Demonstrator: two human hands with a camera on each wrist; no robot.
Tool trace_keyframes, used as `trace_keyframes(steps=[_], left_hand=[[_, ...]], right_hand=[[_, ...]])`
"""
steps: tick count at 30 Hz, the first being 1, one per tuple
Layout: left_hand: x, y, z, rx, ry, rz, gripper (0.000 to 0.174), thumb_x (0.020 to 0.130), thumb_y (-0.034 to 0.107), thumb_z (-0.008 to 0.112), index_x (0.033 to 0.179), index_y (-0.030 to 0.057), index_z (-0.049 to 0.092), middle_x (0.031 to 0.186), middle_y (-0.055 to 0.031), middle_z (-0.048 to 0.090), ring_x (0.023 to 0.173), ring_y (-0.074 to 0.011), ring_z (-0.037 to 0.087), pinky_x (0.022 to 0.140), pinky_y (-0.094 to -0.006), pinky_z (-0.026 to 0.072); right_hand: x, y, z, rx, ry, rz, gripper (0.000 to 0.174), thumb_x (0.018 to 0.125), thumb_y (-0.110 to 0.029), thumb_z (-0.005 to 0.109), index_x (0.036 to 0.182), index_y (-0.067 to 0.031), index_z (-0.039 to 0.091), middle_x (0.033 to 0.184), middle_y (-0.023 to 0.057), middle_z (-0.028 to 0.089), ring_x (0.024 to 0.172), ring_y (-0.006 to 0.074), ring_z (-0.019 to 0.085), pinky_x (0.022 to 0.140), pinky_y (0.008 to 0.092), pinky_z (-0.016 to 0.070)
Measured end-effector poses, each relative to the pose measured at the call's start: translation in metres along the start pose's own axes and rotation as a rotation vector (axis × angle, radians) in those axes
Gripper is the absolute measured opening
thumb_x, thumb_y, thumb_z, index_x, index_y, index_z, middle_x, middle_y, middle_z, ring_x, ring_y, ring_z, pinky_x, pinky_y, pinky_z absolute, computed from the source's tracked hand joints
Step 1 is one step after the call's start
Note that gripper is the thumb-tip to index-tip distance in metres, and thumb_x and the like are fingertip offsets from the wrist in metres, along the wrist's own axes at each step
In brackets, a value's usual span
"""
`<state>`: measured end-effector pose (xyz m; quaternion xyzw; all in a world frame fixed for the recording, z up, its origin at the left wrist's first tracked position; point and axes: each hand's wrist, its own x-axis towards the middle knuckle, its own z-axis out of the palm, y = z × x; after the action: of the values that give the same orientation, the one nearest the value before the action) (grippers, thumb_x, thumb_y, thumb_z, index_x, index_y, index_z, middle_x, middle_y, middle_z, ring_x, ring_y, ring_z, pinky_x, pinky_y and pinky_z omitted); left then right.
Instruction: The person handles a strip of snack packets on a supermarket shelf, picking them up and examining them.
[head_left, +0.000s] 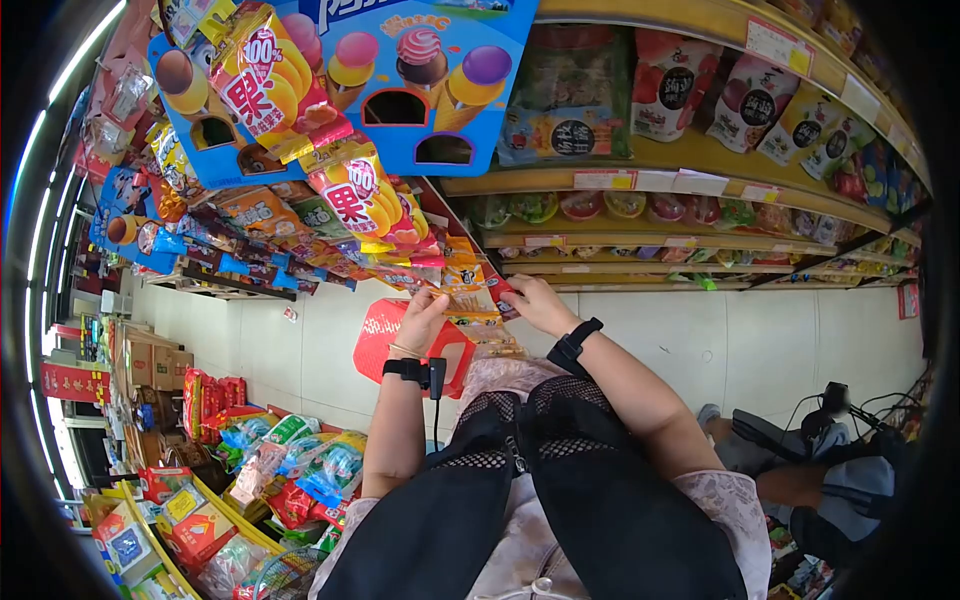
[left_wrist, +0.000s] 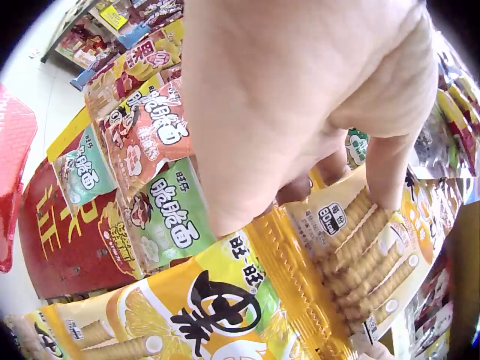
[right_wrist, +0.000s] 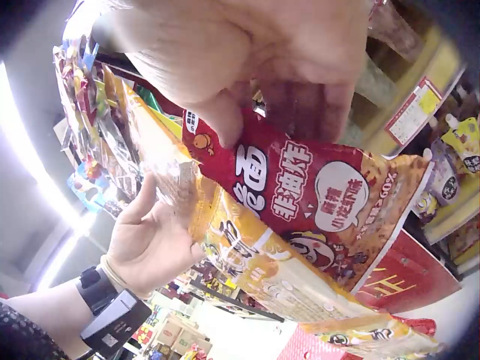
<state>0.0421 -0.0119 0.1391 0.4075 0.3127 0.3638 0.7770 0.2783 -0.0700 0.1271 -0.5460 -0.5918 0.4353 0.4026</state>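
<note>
The left hand (head_left: 420, 318) pinches a yellow biscuit-stick packet (left_wrist: 367, 247). The right hand (head_left: 535, 303) grips a red snack packet (right_wrist: 315, 195). Both packets are held against the strips of hanging snacks (head_left: 330, 215) (a crowded display). The work seems midway, with neither packet let go.

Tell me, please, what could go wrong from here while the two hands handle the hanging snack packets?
1. The right hand only pinches the glossy red foil snack packet near its top edge, so it could slip and drop to the tiled floor.
2. The left hand holds the yellow-orange plastic packet of biscuit sticks among tightly overlapping hanging packets. A tug might pull neighbours loose.
</note>
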Motion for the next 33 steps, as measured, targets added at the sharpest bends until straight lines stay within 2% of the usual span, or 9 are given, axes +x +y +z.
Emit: trace_keyframes(steps=[3,6,8,17,21,26,30,32,33], left_hand=[[-0.003,0.003,0.004,-0.022,-0.004,-0.001,0.039,0.088,0.008,0.056,0.125,0.0047,0.045,0.124,-0.0071,0.053,0.117,-0.0196,0.046,0.101,-0.0374,0.0331],[-0.004,0.006,0.011,-0.039,-0.008,-0.019,0.030,0.090,0.009,0.053,0.118,0.0036,0.047,0.121,-0.0094,0.053,0.116,-0.0222,0.048,0.101,-0.0397,0.0337],[-0.006,0.007,0.011,-0.038,-0.032,-0.023,0.037,0.088,0.009,0.055,0.124,0.0039,0.046,0.123,-0.0073,0.054,0.116,-0.0200,0.048,0.100,-0.0382,0.0336],[-0.004,0.016,0.023,0.048,0.015,0.100,0.034,0.087,0.003,0.055,0.120,0.0017,0.047,0.120,-0.0072,0.055,0.112,-0.0166,0.050,0.098,-0.0326,0.0355],[-0.003,0.017,0.025,0.025,0.002,0.166,0.033,0.087,0.001,0.054,0.119,0.0018,0.048,0.119,-0.0068,0.055,0.111,-0.0159,0.051,0.098,-0.0317,0.0359],[0.000,0.009,0.013,0.073,0.084,0.158,0.032,0.088,0.002,0.052,0.119,0.0019,0.049,0.115,-0.0029,0.056,0.105,-0.0112,0.051,0.092,-0.0275,0.0382],[0.001,0.011,0.012,0.085,0.091,0.174,0.030,0.088,0.003,0.051,0.118,0.0025,0.050,0.113,-0.0017,0.056,0.102,-0.0100,0.051,0.089,-0.0259,0.0387],[-0.001,0.016,0.018,0.107,0.100,0.174,0.028,0.089,0.004,0.049,0.117,0.0031,0.051,0.113,-0.0017,0.056,0.102,-0.0107,0.052,0.089,-0.0266,0.0396],[-0.001,0.015,0.015,0.106,0.099,0.175,0.028,0.089,0.004,0.049,0.117,0.0031,0.051,0.113,-0.0017,0.056,0.102,-0.0107,0.052,0.089,-0.0266,0.0396]], right_hand=[[-0.003,-0.003,-0.002,-0.086,0.047,-0.087,0.026,0.087,-0.017,0.055,0.098,0.0052,0.060,0.085,0.0184,0.062,0.081,0.0337,0.060,0.073,0.0364,0.0469],[-0.005,-0.011,-0.005,-0.074,0.044,-0.098,0.027,0.085,-0.021,0.056,0.094,0.0035,0.061,0.091,0.0225,0.060,0.087,0.0400,0.056,0.074,0.0427,0.0441],[-0.006,-0.015,-0.005,-0.056,0.037,-0.079,0.027,0.085,-0.021,0.057,0.093,0.0035,0.061,0.092,0.0230,0.060,0.087,0.0404,0.056,0.074,0.0428,0.0442],[-0.006,-0.016,0.002,0.019,0.077,-0.101,0.027,0.086,-0.019,0.054,0.091,0.0067,0.059,0.092,0.0239,0.060,0.087,0.0419,0.055,0.074,0.0439,0.0436],[-0.002,-0.025,-0.003,-0.041,0.099,-0.146,0.025,0.086,-0.018,0.054,0.090,0.0061,0.059,0.090,0.0224,0.060,0.086,0.0410,0.054,0.074,0.0437,0.0427],[0.002,-0.052,-0.021,-0.241,0.268,-0.274,0.022,0.086,-0.019,0.053,0.085,0.0027,0.057,0.088,0.0194,0.058,0.085,0.0366,0.053,0.075,0.0427,0.0418],[0.001,-0.072,-0.049,-0.386,0.317,-0.247,0.022,0.086,-0.021,0.053,0.084,0.0010,0.056,0.079,0.0179,0.060,0.077,0.0377,0.057,0.067,0.0462,0.0439],[0.001,-0.083,-0.064,-0.372,0.319,-0.258,0.020,0.087,-0.020,0.054,0.088,-0.0003,0.058,0.078,0.0196,0.061,0.073,0.0386,0.057,0.063,0.0437,0.0458],[0.001,-0.085,-0.071,-0.192,0.253,-0.157,0.021,0.087,-0.020,0.054,0.092,0.0001,0.058,0.078,0.0197,0.061,0.072,0.0351,0.059,0.064,0.0405,0.0464]])
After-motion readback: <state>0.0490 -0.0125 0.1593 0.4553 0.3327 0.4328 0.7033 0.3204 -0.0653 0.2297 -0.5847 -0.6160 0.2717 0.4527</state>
